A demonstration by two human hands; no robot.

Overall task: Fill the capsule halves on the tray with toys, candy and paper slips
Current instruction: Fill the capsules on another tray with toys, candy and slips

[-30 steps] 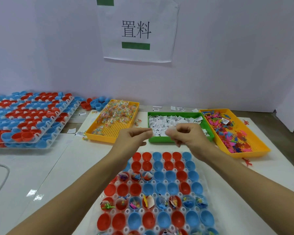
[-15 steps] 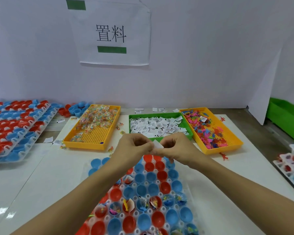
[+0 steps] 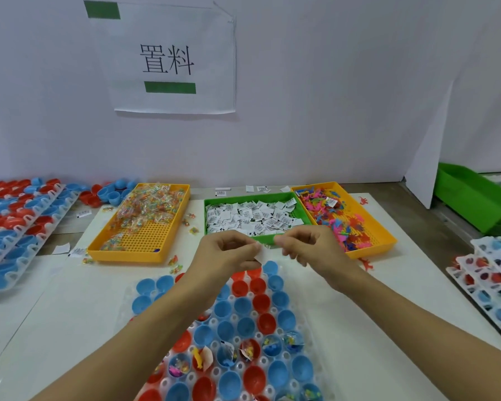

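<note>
Lining white table (image 3: 78,299): bins, trays w/ capsules; wall sign (image 3: 168,57) behind.

Both hands, left hand (image 3: 226,253) and right hand (image 3: 310,247), pinch one paper slip (image 3: 259,256) above the capsule tray (image 3: 315,357).

Capsule tray (image 3: 315,354) sits nearest you, centre of the table (image 3: 70,314). Behind it, three bins in a row: candy bin (image 3: 122,250) left, slip bin (image 3: 207,204) middle, toy bin (image 3: 388,241) right. Your hands (image 3: 229,253) (image 3: 315,250) meet above the capsule tray's far edge, before the slip bin. Stacked trays far left (image 3: 21,227) and far right (image 3: 489,279). Wall sign (image 3: 171,59) behind the bins.
</note>
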